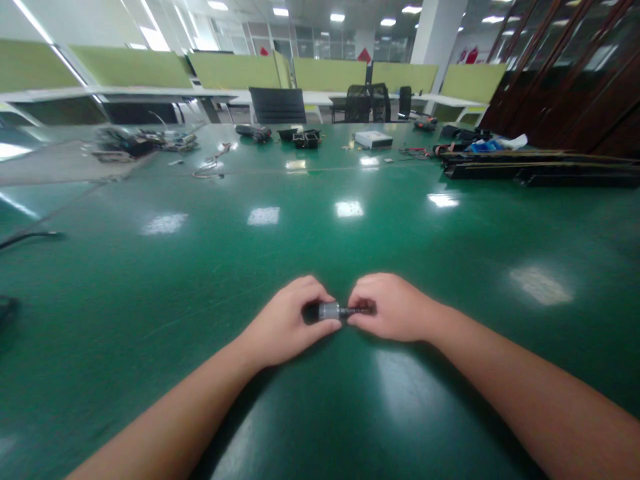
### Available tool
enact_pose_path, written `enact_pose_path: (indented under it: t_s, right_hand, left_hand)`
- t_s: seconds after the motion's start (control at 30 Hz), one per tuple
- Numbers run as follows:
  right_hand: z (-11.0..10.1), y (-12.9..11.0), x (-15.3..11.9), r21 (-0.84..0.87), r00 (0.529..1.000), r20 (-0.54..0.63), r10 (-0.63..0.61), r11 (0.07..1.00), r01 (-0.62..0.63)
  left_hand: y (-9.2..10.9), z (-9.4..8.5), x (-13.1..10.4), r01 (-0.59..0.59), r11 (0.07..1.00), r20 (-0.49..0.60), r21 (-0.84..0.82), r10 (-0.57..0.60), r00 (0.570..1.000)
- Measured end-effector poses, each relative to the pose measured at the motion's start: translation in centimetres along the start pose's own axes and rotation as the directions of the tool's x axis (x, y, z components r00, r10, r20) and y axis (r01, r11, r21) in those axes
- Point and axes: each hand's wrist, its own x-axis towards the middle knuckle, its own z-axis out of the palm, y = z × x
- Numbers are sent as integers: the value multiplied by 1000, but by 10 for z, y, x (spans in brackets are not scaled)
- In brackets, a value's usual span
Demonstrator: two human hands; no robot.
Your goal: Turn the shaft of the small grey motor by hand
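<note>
Low in the middle of the head view, a small silver-grey cylinder [329, 311] with a thin dark rod [357, 310] on its right end is held level, close to the green tabletop. It resembles a small motor with a shaft, though blur hides its exact kind. My left hand [295, 320] is closed around the cylinder, thumb in front and fingers behind. The rod is pinched between the thumb and fingers of my right hand [390, 307], which cover part of it. A narrow gap separates the two hands.
Across the glossy green table [225, 253] lie a white box [373, 139], black open parts [306, 139], a dark tool [253, 133] and a cable [207, 170]. Long black strips [540, 167] are stacked at the right; a jumble of parts [145, 140] sits far left.
</note>
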Motion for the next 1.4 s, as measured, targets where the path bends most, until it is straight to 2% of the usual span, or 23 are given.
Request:
enact_pose_path:
  t_s: [0.53, 0.8, 1.4]
  right_hand:
    - [-13, 10, -4, 3, 997, 80, -14, 1000, 14]
    - [-29, 20, -10, 85, 971, 205, 127, 985, -147]
    - [-22, 17, -6, 103, 986, 135, 94, 989, -109]
  left_hand:
    - [1, -1, -1, 9, 1000, 8, 0, -9, 1000]
    - [-3, -1, -4, 15, 1000, 6, -16, -15, 1000]
    - [-2, -2, -2, 0, 1000, 7, -13, 0, 1000]
